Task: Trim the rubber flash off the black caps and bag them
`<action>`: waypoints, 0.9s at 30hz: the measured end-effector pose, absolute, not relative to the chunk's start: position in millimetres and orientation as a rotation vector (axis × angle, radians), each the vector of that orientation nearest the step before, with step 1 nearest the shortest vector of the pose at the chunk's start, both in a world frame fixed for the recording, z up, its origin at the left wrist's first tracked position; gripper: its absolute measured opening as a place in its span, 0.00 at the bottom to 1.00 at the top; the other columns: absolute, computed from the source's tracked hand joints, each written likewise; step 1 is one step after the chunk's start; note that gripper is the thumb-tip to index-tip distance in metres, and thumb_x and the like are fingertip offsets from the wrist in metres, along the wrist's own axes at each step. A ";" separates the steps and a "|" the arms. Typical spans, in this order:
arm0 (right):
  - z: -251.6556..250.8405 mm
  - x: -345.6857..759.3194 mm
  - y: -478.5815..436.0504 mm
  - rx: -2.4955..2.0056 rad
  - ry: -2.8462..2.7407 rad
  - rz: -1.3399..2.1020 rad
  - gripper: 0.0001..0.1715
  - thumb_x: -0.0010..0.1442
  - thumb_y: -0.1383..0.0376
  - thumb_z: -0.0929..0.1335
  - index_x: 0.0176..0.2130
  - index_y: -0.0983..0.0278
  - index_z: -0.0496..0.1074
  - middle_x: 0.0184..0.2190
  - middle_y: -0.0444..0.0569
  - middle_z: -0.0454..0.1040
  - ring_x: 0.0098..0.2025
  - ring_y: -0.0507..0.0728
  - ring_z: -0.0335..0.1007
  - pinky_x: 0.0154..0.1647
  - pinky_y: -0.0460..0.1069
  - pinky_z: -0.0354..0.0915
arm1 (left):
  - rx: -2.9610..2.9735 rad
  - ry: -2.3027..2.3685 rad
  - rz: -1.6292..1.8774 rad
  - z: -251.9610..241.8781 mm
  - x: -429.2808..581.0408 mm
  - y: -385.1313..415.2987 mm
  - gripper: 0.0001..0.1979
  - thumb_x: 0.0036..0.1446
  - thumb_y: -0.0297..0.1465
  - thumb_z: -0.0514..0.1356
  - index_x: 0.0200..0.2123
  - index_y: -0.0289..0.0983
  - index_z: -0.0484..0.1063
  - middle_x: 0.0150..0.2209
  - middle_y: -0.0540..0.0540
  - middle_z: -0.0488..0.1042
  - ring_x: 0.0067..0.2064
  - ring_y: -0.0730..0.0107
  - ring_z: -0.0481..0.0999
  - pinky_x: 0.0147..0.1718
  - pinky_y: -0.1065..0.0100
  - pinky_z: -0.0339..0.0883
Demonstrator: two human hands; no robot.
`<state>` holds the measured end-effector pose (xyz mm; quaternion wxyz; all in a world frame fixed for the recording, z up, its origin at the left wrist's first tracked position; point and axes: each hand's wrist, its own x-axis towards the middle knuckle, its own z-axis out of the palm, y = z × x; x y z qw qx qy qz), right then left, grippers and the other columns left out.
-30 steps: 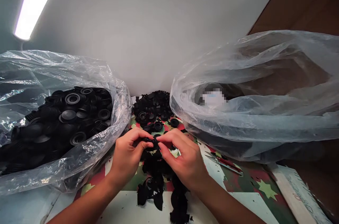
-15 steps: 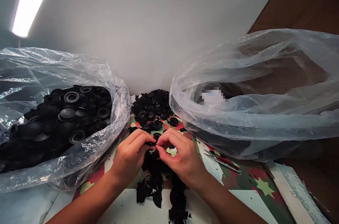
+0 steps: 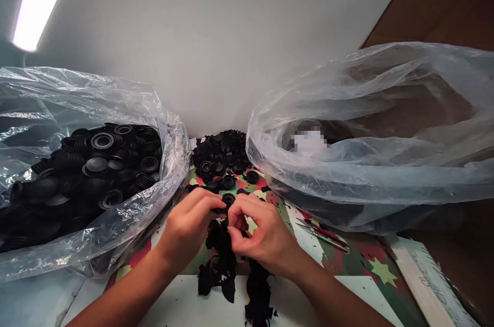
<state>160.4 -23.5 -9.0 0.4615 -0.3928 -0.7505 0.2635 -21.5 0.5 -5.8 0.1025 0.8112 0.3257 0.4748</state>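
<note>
My left hand (image 3: 185, 229) is closed, thumb and fingers pinching a small black rubber part (image 3: 219, 210) that its fingers largely cover. Close beside it, my right hand (image 3: 268, 237) has thumb and forefinger pressed together in a pinch; whatever they grip is too small to make out. Just beyond the fingertips shows a round black rubber piece with a ringed rim (image 3: 228, 199). Torn black rubber scraps (image 3: 259, 291) lie below and between my hands, on the patterned cover and a white sheet (image 3: 309, 306).
A clear plastic bag (image 3: 175, 162) full of black ribbed rubber parts (image 3: 96, 165) stands left. Another clear bag (image 3: 366, 183) gapes open at right. Thread snips (image 3: 324, 237) lie near my right forearm. A heap of small black pieces (image 3: 219, 149) sits against the wall.
My right hand has drawn slightly away from the left, and its fingers have curled in tighter. The left hand stays nearly in place, still holding the rubber part.
</note>
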 end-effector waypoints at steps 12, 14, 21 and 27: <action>-29.7 169.3 1.6 -0.889 -0.976 1.656 0.31 0.52 0.39 0.74 0.35 0.62 0.68 0.27 0.42 0.74 0.25 0.50 0.68 0.27 0.45 0.59 | 1.734 0.908 1.151 -1.3 -21.8 8.7 0.11 0.50 0.22 0.67 0.36 0.41 0.83 0.40 0.44 0.85 0.49 0.54 0.81 0.51 0.57 0.74; -28.9 163.9 -1.5 -0.837 -0.953 1.702 0.30 0.49 0.43 0.77 0.37 0.61 0.69 0.30 0.42 0.73 0.28 0.51 0.68 0.28 0.45 0.61 | 1.780 0.836 1.079 -3.1 -21.6 8.2 0.13 0.52 0.21 0.66 0.39 0.43 0.84 0.44 0.43 0.84 0.54 0.53 0.79 0.58 0.53 0.70; -29.8 155.6 -8.8 -0.933 -1.183 1.142 0.15 0.51 0.61 0.77 0.34 0.59 0.69 0.34 0.43 0.72 0.34 0.53 0.68 0.35 0.47 0.67 | 1.518 0.727 1.085 -9.7 -14.2 2.7 0.24 0.55 0.27 0.69 0.56 0.43 0.76 0.63 0.38 0.73 0.64 0.53 0.71 0.62 0.56 0.68; -23.1 154.5 -19.5 -0.981 -1.413 0.755 0.05 0.60 0.66 0.72 0.31 0.59 0.73 0.37 0.48 0.74 0.39 0.56 0.71 0.36 0.48 0.68 | 1.508 1.092 1.113 -11.2 -11.5 2.4 0.19 0.41 0.28 0.76 0.40 0.39 0.83 0.34 0.48 0.84 0.35 0.61 0.82 0.37 0.65 0.77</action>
